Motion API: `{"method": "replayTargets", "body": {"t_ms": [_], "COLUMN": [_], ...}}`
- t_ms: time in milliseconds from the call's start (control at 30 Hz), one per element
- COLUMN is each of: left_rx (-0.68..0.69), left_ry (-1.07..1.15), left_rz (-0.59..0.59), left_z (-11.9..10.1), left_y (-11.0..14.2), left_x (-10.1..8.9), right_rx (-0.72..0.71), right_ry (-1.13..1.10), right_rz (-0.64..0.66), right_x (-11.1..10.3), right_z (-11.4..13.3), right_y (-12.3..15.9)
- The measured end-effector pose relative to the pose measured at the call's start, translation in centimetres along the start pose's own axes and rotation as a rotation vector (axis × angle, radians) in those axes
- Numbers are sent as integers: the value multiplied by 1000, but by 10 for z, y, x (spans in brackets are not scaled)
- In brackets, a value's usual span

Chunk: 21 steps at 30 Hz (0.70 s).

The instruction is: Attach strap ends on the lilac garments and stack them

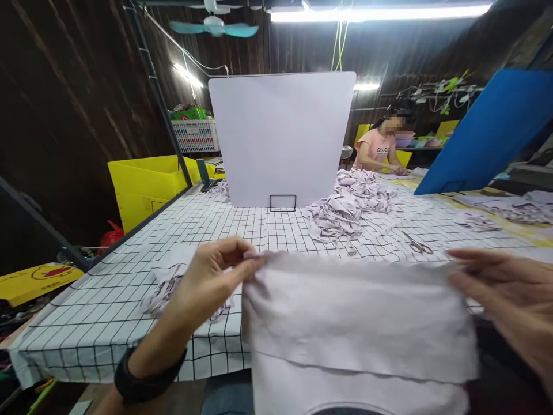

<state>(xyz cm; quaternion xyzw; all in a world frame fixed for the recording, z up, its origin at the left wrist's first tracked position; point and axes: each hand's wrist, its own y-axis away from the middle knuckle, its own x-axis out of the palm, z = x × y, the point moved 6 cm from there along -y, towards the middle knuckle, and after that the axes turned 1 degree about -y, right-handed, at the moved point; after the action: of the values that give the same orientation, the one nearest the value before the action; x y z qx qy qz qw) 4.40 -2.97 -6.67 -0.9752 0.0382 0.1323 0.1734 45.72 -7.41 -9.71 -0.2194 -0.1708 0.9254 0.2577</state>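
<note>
A pale greyish-white piece of fabric [354, 311] hangs stretched in front of me, over the near table edge. Its folded upper layer overlaps a lower one, and a curved dark opening shows at the bottom. My left hand [216, 276] pinches its upper left corner between thumb and fingers, and a black band sits on that wrist. At the upper right corner, my right hand [505, 294] grips the cloth between thumb and fingertips, slightly blurred. Beside my left forearm lies a small heap of fabric strips [162, 294]. Scissors [418, 245] rest on the table beyond the cloth.
The table [129, 288] has a white cloth with a black grid. A white board [283, 138] stands on it, beside a pile of pale fabric strips [339, 213]. A blue board [488, 132] leans at right. A co-worker [380, 147] works behind. Yellow bins [147, 184] stand left.
</note>
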Motion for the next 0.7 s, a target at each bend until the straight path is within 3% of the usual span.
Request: {"method": "replayTargets", "body": {"t_ms": [67,133,267,367,533,633,700], "left_rx": [-84,-187,-262,-299,-328,-285,-197], "left_ry": [-48,-114,-515,-817,-991,-1049,-1066], "left_rz": [-4,7,-30,6,87,131,169], "left_z": [43,85,133,149,163,161,155], "left_y": [1,-3,-24,-43,-67,-73,-75], "left_x": [10,22,38,47,58,66,79], "right_rx": [83,132,102,94,106,115,124], "right_ry": [-120,-168,0,64,79,96,111], "right_rz": [181,257,394,386,376,329,277], "right_x": [43,78,132,160,199,202,188], "right_z": [-24,-48,-87,-102,-110,-109,-105], "right_y": [-1,-5,-25,-44,-66,-69,-60]}}
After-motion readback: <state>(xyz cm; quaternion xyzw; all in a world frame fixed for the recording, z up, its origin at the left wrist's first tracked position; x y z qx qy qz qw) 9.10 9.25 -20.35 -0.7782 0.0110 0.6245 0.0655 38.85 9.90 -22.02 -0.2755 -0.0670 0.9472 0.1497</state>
